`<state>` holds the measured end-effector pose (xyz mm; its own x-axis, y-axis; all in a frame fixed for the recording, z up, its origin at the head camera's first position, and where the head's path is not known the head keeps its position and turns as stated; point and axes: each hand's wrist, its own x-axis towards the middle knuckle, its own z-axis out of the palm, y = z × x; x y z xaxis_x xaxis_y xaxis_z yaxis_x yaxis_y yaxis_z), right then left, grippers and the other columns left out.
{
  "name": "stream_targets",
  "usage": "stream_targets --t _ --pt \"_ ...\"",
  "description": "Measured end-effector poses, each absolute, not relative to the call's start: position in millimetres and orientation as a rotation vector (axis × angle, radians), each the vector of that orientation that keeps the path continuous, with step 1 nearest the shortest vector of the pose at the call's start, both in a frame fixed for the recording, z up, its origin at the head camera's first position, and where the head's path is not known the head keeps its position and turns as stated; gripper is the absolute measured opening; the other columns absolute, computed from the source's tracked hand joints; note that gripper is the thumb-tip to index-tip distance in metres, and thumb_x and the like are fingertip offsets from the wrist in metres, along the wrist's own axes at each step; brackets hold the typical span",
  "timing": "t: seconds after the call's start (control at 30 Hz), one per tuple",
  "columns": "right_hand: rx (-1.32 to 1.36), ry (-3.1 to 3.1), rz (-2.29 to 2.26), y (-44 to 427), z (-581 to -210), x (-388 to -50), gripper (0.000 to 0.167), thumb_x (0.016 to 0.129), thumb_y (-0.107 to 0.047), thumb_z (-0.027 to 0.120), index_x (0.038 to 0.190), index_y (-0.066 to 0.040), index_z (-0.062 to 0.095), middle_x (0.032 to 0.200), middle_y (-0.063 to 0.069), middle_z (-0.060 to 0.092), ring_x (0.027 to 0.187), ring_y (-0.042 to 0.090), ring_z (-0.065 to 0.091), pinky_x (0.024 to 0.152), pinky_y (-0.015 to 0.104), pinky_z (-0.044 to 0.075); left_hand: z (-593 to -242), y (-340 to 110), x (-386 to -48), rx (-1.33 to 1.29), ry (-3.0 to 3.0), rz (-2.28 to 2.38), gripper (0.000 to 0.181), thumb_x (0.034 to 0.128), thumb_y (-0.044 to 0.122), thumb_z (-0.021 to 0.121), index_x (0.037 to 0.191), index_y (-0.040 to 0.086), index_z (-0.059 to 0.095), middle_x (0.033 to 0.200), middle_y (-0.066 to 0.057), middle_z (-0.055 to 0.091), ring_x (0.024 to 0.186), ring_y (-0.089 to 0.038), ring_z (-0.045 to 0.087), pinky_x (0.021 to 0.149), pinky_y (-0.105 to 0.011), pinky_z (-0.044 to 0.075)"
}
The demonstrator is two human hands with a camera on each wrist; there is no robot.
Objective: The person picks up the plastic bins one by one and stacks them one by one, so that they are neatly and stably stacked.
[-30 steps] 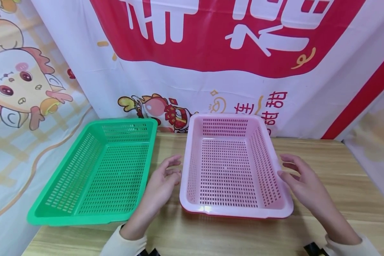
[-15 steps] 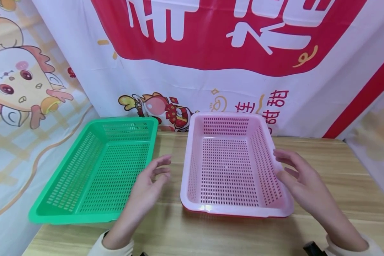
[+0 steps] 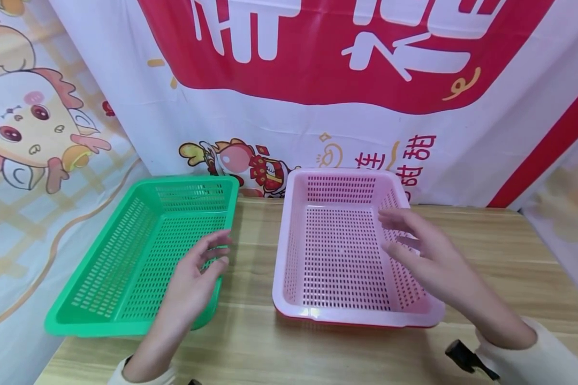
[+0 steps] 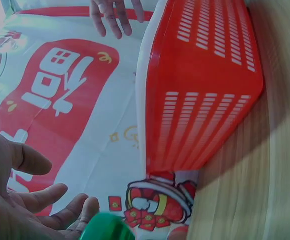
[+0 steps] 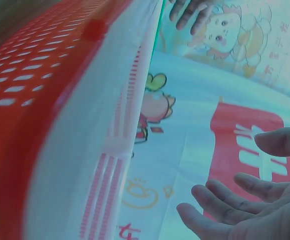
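Note:
A pink plastic basket [image 3: 342, 256] stands on the table, nested on a red basket [image 4: 209, 75] whose slotted side shows in the left wrist view. To its left lies a green basket [image 3: 173, 267] with perforated walls. Over the right rim of the green one hovers my left hand [image 3: 192, 278], fingers loosely bent and holding nothing. My right hand [image 3: 428, 256] hangs above the pink basket's right wall, its relaxed fingers apart from each other and gripping nothing. Both hands also appear in the wrist views, with bare palms.
The wooden table [image 3: 491, 256] reaches to a white and red printed cloth [image 3: 308, 123] hanging behind the baskets. Another cartoon-printed cloth [image 3: 43, 214] drapes down at the left side.
My left hand has moved left from beside the pink basket to over the green rim. My right hand has shifted left, from the pink basket's right rim to over its inside.

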<state>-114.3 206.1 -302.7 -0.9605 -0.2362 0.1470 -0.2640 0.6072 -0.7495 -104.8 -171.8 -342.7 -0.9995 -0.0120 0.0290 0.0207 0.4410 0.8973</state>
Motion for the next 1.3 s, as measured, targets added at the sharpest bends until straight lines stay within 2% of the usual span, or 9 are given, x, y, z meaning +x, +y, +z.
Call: stream_targets --t 0.2,0.43,0.7,0.83,0.93,1.0,1.07,1.13,1.3 --pt "0.562 -2.757 1.406 181.6 -296.4 -129.0 0.051 0.105 -0.018 0.064 0.154 -0.012 0.05 0.146 0.015 0.061 0.136 0.035 0.06 0.11 0.059 0.054 -336.7 -199.9 -102.1 0.015 -2.667 -1.561 0.048 0.1092 0.013 0.052 0.157 0.018 0.048 0.153 -0.009 0.056 0.139 -0.028 0.057 0.093 -0.007 0.049" --pt "0.627 -2.795 1.497 159.9 -294.6 -158.6 0.044 0.104 -0.019 0.065 0.147 -0.017 0.055 0.14 0.006 0.065 0.133 0.028 0.063 0.112 0.056 0.053 -335.3 -232.7 -106.0 0.029 -2.748 -1.432 0.05 0.1119 0.023 0.05 0.161 0.015 0.042 0.153 -0.013 0.056 0.136 -0.031 0.057 0.087 -0.008 0.052" --pt "0.669 -2.792 1.663 141.2 -295.1 -185.6 0.048 0.102 -0.017 0.067 0.148 -0.018 0.054 0.14 0.006 0.065 0.128 0.026 0.066 0.104 0.047 0.061 -335.5 -275.2 -122.4 0.057 -2.819 -1.287 0.053 0.1133 0.028 0.045 0.163 0.011 0.037 0.153 -0.022 0.054 0.132 -0.035 0.058 0.082 -0.008 0.052" --pt "0.719 -2.771 1.783 127.9 -295.2 -193.3 0.052 0.102 -0.02 0.068 0.152 -0.018 0.052 0.142 0.006 0.064 0.13 0.028 0.065 0.101 0.044 0.062 -335.0 -302.9 -129.8 0.073 -2.819 -1.298 0.055 0.1143 0.031 0.04 0.165 0.009 0.033 0.154 -0.023 0.051 0.118 0.0 0.059 0.08 -0.008 0.054" --pt "0.76 -2.722 1.887 118.1 -297.0 -198.6 0.054 0.103 -0.02 0.069 0.153 -0.017 0.051 0.141 0.008 0.064 0.129 0.028 0.065 0.1 0.043 0.062 -334.6 -323.3 -136.2 0.052 -2.828 -1.312 0.056 0.1146 0.028 0.04 0.165 0.004 0.031 0.145 -0.012 0.058 0.103 0.021 0.051 0.079 -0.01 0.056" --pt "0.776 -2.685 1.949 111.2 -299.2 -202.6 0.053 0.103 -0.016 0.068 0.152 -0.014 0.051 0.14 0.013 0.064 0.128 0.028 0.065 0.099 0.043 0.063 -333.2 -334.2 -140.5 0.045 -2.84 -1.297 0.056 0.1146 0.025 0.039 0.164 -0.001 0.03 0.136 0.0 0.063 0.1 0.023 0.051 0.078 -0.01 0.056" --pt "0.799 -2.654 1.994 104.4 -301.5 -206.2 0.05 0.103 -0.013 0.067 0.15 -0.012 0.051 0.139 0.017 0.064 0.126 0.029 0.066 0.099 0.043 0.063 -331.6 -345.0 -144.9 0.043 -2.841 -1.282 0.056 0.1141 0.023 0.041 0.162 -0.004 0.031 0.123 0.021 0.063 0.097 0.024 0.052 0.076 -0.01 0.057" --pt "0.806 -2.646 2.028 98.2 -303.1 -209.3 0.048 0.102 -0.011 0.067 0.148 -0.011 0.053 0.138 0.018 0.064 0.125 0.031 0.066 0.097 0.044 0.064 -330.4 -353.9 -148.2 0.041 -2.838 -1.245 0.056 0.1139 0.022 0.041 0.161 -0.006 0.032 0.116 0.029 0.059 0.096 0.025 0.053 0.074 -0.01 0.057" --pt "0.867 -2.639 2.053 84.6 -308.6 -218.4 0.048 0.102 -0.011 0.066 0.148 -0.009 0.053 0.136 0.016 0.066 0.125 0.034 0.067 0.095 0.045 0.065 -329.9 -373.6 -154.8 0.084 -2.855 -1.215 0.057 0.114 0.024 0.04 0.161 -0.008 0.031 0.112 0.033 0.053 0.092 0.025 0.053 0.073 -0.012 0.057"
